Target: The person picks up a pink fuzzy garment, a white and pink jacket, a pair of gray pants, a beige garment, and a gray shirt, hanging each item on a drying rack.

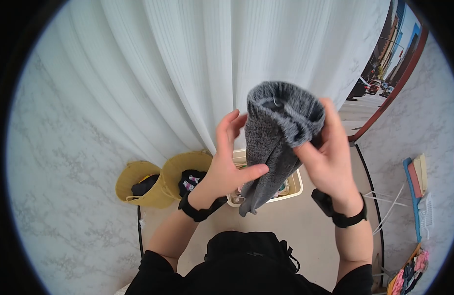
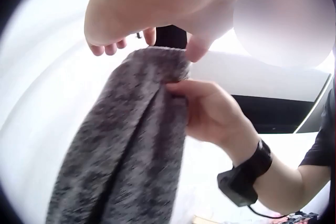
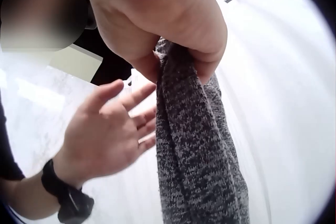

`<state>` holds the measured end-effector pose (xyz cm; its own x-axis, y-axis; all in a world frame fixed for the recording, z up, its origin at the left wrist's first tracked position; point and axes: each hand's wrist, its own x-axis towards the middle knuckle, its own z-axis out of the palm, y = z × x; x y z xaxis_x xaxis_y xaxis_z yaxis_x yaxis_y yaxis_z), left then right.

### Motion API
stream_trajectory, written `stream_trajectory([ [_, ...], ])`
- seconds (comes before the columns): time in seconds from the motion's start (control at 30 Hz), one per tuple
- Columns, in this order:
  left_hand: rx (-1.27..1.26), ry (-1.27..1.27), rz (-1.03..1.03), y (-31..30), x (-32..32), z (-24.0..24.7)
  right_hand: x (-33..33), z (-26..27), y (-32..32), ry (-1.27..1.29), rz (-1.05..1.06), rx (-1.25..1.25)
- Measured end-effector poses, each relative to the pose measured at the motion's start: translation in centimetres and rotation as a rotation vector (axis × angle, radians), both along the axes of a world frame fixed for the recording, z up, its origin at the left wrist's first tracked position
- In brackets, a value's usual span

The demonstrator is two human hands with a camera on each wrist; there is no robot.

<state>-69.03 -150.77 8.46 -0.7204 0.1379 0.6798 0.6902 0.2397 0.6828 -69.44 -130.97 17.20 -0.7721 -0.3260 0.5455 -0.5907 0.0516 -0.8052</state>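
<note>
Where the grey knit garment (image 1: pixel 268 142) hung: in mid-air before the white curtain (image 1: pixel 187 73), its cuff (image 1: pixel 300 93) open and uppermost, its narrow end trailing downward.
Right grip (image 1: pixel 330 160): grasping the garment, with thumb and fingers pinching the cuff at its right side; the hand looked slightly blurred in the head view.
Left grip (image 1: pixel 232 160): released, its fingers and thumb extended beside the garment's left side; whether they touched the cloth could not be told.
Wrists: each wore a black wristband (image 1: pixel 352 220).
White tub (image 1: pixel 299 182): below the garment and partly covered by it in the head view; it held small mixed things, too hidden to name.
Yellow baskets: two stood side by side, left of the tub; the outer basket (image 1: pixel 155 199) held something dark with a yellow-orange bit, the inner basket (image 1: pixel 175 167) black cloth with pale and pink patches.
Street picture (image 1: pixel 389 73): right of the curtain, edged in reddish brown.
Folded cloths (image 1: pixel 411 273): pink and dark, at the lower right.
</note>
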Motion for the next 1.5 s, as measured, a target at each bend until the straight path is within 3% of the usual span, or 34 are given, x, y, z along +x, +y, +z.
stream_trajectory([
  [0.07, 0.489, -0.467, -0.401, 0.6, -0.9, -1.0, -0.4, 2.4, 0.2, 0.037, 0.078, -0.044],
  [0.13, 0.506, -0.461, -0.376, 1.0, -1.3, -1.1, -1.0, 3.7, 0.7, 0.058, 0.100, -0.010],
  [0.2, 0.357, -0.678, -0.448, 0.9, -1.2, -0.1, -1.4, 4.1, 0.9, -0.079, 0.175, -0.080],
  [0.33, 0.514, -0.663, -0.433, 1.3, -0.7, 2.0, -1.1, 2.2, 0.9, -0.137, 0.076, -0.044],
  [0.43, 0.609, -0.539, -0.396, 2.4, -0.1, 0.3, -0.2, 0.6, 0.3, -0.182, 0.023, 0.057],
  [0.53, 0.649, -0.653, -0.401, 3.1, 1.9, -1.7, 1.4, -0.5, 1.3, -0.235, -0.008, 0.208],
  [0.6, 0.641, -0.623, -0.278, 3.8, 4.2, -2.4, 1.8, -0.5, 2.5, -0.031, 0.130, 0.461],
  [0.67, 0.518, -0.574, 0.014, 5.0, 6.5, -3.0, 2.3, 0.0, 3.5, -0.069, 0.309, 0.553],
  [0.7, 0.412, -0.528, 0.145, 5.6, 7.6, -3.3, 3.0, 0.2, 3.4, -0.048, 0.310, 0.602],
  [0.73, 0.434, -0.547, 0.134, 6.4, 8.8, -3.0, 3.9, 0.2, 3.2, -0.021, 0.322, 0.652],
  [0.8, 0.171, -0.339, 0.347, 8.1, 11.3, -3.2, 5.4, -0.6, 2.6, 0.140, 0.317, 0.716],
  [0.93, 0.248, -0.318, 0.614, 9.5, 18.0, -4.5, 7.8, -3.1, 1.2, 0.137, 0.577, 0.837],
  [1.0, 0.293, -0.345, 0.726, 9.8, 22.9, -5.1, 9.5, -6.0, -0.5, 0.309, 0.781, 0.764],
  [1.03, 0.308, -0.341, 0.872, 10.2, 25.9, -5.5, 11.9, -5.5, -1.6, 0.334, 0.879, 0.773],
  [1.1, 0.450, -0.434, 0.950, 10.9, 31.1, -6.0, 17.5, -4.8, -3.2, 0.412, 1.053, 0.710],
  [1.2, 0.528, -0.318, 1.177, 13.0, 41.0, -6.8, 25.9, -7.7, -5.3, 0.503, 1.257, 0.565],
  [1.27, 0.568, -0.318, 1.257, 13.7, 47.7, -7.7, 31.8, -7.8, -7.2, 0.430, 1.469, 0.733],
  [1.33, 0.720, -0.276, 1.316, 15.9, 52.2, -7.1, 36.1, -6.6, -7.7, 0.504, 1.598, 0.760],
  [1.4, 0.811, -0.152, 1.385, 17.9, 57.4, -7.8, 41.9, -5.3, -8.3, 0.652, 1.766, 0.990],
  [1.47, 0.859, -0.308, 1.491, 20.6, 63.1, -8.4, 48.3, -4.0, -8.2, 0.766, 1.858, 1.105],
  [1.5, 0.885, -0.278, 1.489, 21.9, 65.6, -9.0, 51.4, -4.4, -8.1, 0.550, 2.031, 1.087],
])
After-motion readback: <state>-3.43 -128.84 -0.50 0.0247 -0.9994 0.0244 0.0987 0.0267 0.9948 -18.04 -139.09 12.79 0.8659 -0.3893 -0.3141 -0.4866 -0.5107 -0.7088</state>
